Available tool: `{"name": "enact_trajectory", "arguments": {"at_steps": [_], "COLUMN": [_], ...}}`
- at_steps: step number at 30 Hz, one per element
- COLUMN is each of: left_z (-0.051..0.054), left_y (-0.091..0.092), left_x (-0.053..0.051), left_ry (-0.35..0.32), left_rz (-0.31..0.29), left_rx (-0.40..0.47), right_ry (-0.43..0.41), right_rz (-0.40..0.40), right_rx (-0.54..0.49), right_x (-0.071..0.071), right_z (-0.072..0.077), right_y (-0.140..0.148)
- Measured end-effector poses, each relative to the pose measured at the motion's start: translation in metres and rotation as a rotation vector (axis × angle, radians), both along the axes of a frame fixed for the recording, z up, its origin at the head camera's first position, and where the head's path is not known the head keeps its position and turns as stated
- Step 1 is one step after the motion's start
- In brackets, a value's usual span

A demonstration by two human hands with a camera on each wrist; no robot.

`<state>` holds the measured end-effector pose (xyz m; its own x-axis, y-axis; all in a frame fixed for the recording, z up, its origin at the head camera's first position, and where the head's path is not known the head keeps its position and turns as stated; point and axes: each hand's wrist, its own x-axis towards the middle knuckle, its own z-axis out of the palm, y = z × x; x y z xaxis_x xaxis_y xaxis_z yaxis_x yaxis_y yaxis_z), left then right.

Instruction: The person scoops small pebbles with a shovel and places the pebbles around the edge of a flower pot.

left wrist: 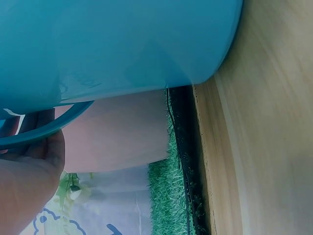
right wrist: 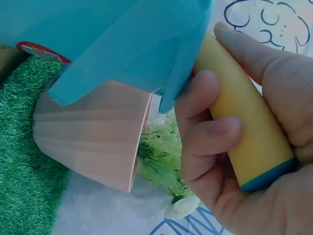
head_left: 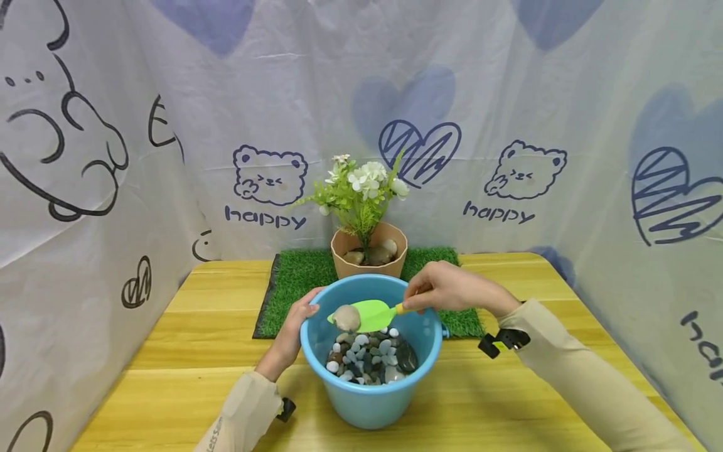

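My right hand (head_left: 446,289) grips the yellow handle (right wrist: 244,112) of a small toy shovel, its fingers curled round it in the right wrist view. The green blade (head_left: 374,315) hangs inside the top of a blue bucket (head_left: 367,408) and carries a large, smooth beige stone (head_left: 346,318). Under it, several grey, white and dark pebbles (head_left: 364,359) lie in the bucket. My left hand (head_left: 296,323) holds the bucket at its left rim; in the left wrist view its fingers are partly hidden behind a curved blue band (left wrist: 49,128).
Behind the bucket stands a peach flowerpot (head_left: 369,269) with large stones and a white-flowered plant (head_left: 364,188). It rests on a green artificial-grass mat (head_left: 302,267) on the wooden table (head_left: 186,351). Printed white curtains (head_left: 339,94) enclose the table's back and sides.
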<state>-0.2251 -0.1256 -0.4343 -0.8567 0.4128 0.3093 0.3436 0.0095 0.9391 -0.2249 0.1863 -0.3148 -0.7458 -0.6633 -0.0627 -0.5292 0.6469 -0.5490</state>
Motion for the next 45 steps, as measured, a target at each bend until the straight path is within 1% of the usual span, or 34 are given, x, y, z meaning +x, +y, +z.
{"name": "enact_trajectory", "arguments": {"at_steps": [7, 9, 12, 16, 19, 22, 27, 33, 36, 40, 45], "left_z": [-0.001, -0.001, -0.001, -0.002, -0.002, -0.002, -0.001, -0.001, -0.001, -0.001, -0.002], "left_y": [0.0, 0.0, 0.0, 0.001, 0.001, 0.001, 0.0, 0.0, 0.0, 0.001, 0.001], "left_x": [0.0, -0.001, -0.002, -0.002, -0.003, -0.003, -0.003, -0.004, -0.004, -0.003, -0.003], "left_ry": [0.005, 0.006, 0.006, 0.009, 0.015, 0.014, 0.003, 0.005, 0.006, -0.002, -0.006], "left_rz": [0.005, 0.002, -0.005, -0.011, -0.01, -0.004, 0.005, -0.003, -0.004, -0.009, -0.006], "left_rx": [0.0, 0.004, 0.012, 0.018, 0.021, 0.019, 0.011, 0.024, 0.028, 0.026, 0.025], "right_ry": [0.052, 0.055, 0.054, 0.032, 0.017, 0.007, -0.019, -0.02, -0.006, 0.013, 0.026], "right_rz": [-0.042, -0.059, -0.073, -0.09, -0.103, -0.125, -0.167, -0.225, -0.255, -0.317, -0.384], "right_rx": [-0.047, -0.061, -0.071, -0.096, -0.126, -0.16, -0.196, -0.185, -0.165, -0.14, -0.13], "right_x": [0.004, 0.005, 0.006, 0.005, 0.001, -0.005, -0.019, -0.039, -0.048, -0.056, -0.064], "right_z": [-0.005, -0.005, -0.006, -0.007, -0.007, -0.006, -0.004, 0.003, 0.005, 0.004, -0.002], "right_y": [0.002, 0.003, 0.005, 0.01, 0.016, 0.023, 0.032, 0.035, 0.036, 0.037, 0.042]}}
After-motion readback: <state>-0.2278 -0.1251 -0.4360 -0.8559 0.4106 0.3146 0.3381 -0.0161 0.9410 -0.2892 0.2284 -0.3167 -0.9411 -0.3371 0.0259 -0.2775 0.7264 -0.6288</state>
